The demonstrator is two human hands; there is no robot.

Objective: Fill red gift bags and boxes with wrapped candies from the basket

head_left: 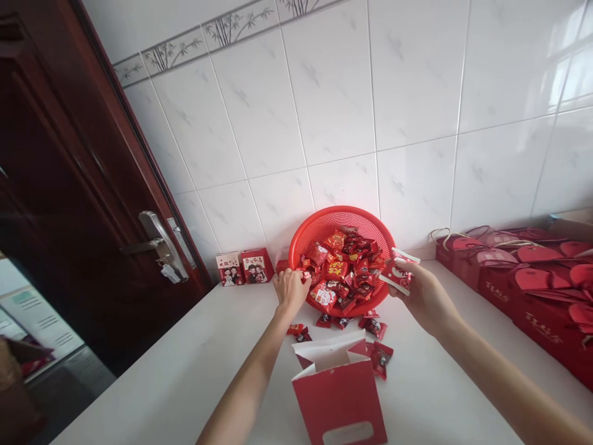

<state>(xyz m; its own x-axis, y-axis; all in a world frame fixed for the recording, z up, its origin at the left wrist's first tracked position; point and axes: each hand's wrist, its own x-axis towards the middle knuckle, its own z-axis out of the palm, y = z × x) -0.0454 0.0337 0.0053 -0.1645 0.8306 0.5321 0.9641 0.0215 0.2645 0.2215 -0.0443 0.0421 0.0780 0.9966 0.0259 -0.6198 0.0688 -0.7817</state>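
Against the tiled wall, a red plastic basket [341, 213] leans toward me, heaped with red-wrapped candies [336, 269]. My left hand [290, 290] is at its left rim, fingers closed on a small red-wrapped candy [306, 275]. To the right of the basket, my right hand [420, 287] grips a flat red packet [397, 272] with white ends between thumb and fingers. Between my forearms stands a red paper gift box [340, 395], its top open toward the basket and a cut-out handle slot in its front panel. What lies inside it is hidden.
Several loose candies [380, 358] lie on the white tabletop [185, 377] between basket and box. Two small printed boxes [257, 266] stand at the back left. Many red gift boxes [514, 290] with cord handles line the right side. A dark wooden door [92, 154] is at the left.
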